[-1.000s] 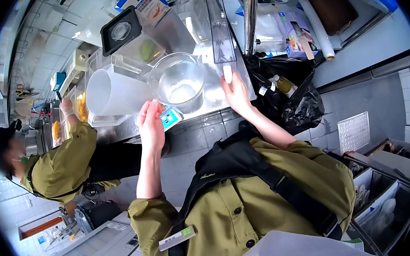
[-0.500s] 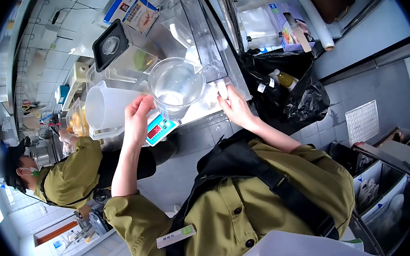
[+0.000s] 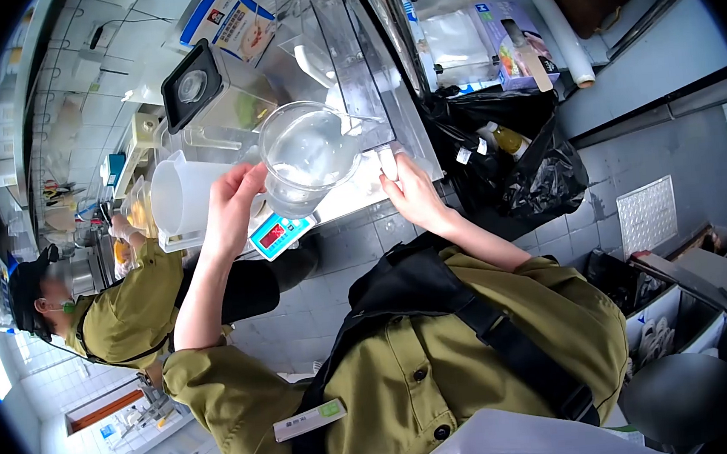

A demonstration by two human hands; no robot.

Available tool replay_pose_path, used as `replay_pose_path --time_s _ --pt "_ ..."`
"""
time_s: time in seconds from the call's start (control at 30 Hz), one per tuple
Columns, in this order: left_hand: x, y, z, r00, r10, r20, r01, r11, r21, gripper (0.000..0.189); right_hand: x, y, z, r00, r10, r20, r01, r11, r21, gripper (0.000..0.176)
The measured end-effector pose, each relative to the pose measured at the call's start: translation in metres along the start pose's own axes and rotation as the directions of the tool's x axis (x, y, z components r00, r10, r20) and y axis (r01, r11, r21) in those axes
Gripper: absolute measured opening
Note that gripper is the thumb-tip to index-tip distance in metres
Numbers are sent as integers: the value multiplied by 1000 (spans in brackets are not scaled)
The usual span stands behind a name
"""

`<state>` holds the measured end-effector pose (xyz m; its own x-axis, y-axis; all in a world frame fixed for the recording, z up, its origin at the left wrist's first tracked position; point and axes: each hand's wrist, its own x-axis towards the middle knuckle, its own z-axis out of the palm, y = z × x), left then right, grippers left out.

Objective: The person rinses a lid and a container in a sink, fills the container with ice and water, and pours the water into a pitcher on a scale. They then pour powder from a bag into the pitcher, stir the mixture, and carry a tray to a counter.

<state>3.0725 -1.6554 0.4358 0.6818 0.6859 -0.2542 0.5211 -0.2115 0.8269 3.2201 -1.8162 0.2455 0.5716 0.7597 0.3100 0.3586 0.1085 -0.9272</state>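
Observation:
A clear round bowl (image 3: 311,158) stands at the near edge of the counter, over a digital scale (image 3: 282,236) with a turquoise panel and red display. My left hand (image 3: 235,205) is closed at the bowl's left rim, thumb and forefinger pinching it. On the other side, my right hand (image 3: 416,195) is closed around a short white handle (image 3: 388,164) beside the bowl; whatever the handle belongs to is hard to make out. A white scoop-like piece (image 3: 354,125) shows at the bowl's right rim. Left of my left hand is a translucent white pitcher (image 3: 186,194).
Behind the bowl are a black-lidded clear container (image 3: 224,88), a cereal box (image 3: 228,24) and a clear upright panel (image 3: 351,66). A black rubbish bag (image 3: 538,162) hangs to the right. A co-worker (image 3: 122,306) stands at the left.
The bowl has shifted slightly left and looks more tilted. My left hand has moved a little left and down with it; my right hand has moved slightly left with the white handle.

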Motion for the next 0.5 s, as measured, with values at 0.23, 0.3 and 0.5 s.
replay_pose_path --time_s 0.23,0.3,0.5 --pt "0 22 5 1000 -4 11 3 992 123 27 -1 3 1 1000 -25 -6 25 1000 -12 18" --pt "-1 27 7 1000 6 11 -7 992 128 28 -1 2 0 1000 -20 -9 20 1000 -9 18" --pt "0 37 10 1000 31 4 -31 984 177 30 2 -5 -5 1000 -17 8 17 1000 -5 20"
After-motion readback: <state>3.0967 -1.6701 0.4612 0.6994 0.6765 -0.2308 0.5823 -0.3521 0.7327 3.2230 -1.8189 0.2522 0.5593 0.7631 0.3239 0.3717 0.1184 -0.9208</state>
